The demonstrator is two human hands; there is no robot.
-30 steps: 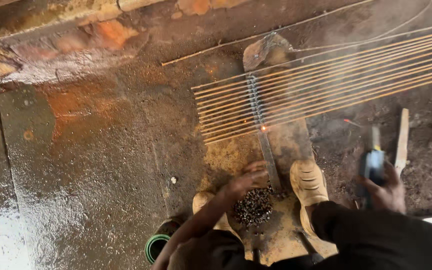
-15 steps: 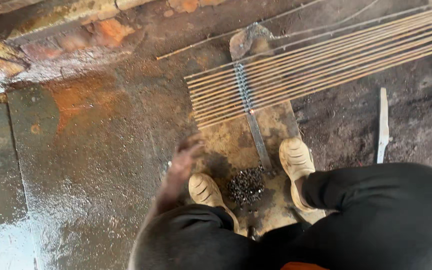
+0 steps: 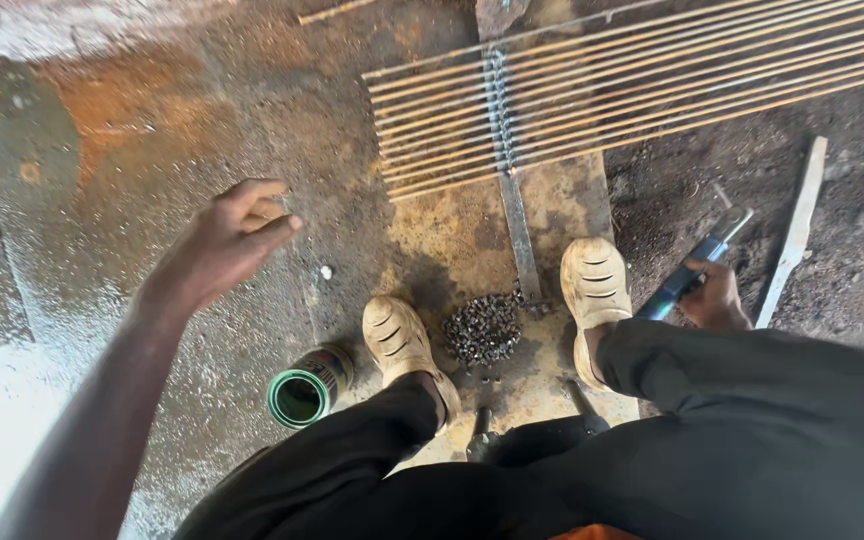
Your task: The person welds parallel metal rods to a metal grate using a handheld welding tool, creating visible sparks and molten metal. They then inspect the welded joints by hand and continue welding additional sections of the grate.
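Observation:
My left hand is stretched out over the rusty, stained floor, empty, fingers loosely apart. My right hand hangs low beside my right knee, closed on a blue-handled welding holder. Several thin metal rods lie side by side ahead of me, crossed by a flat steel strip welded over them. A pile of small dark metal pieces sits between my two tan shoes.
A green-rimmed tin can lies on its side by my left shoe. A pale flat bar lies on dark dirt at the right. A steel plate under my feet carries the rods. Wet, shiny floor shows at lower left.
The view has shifted left and down. My left hand moved from near the pile of metal pieces out to the left over the floor. The tin can has come into full view.

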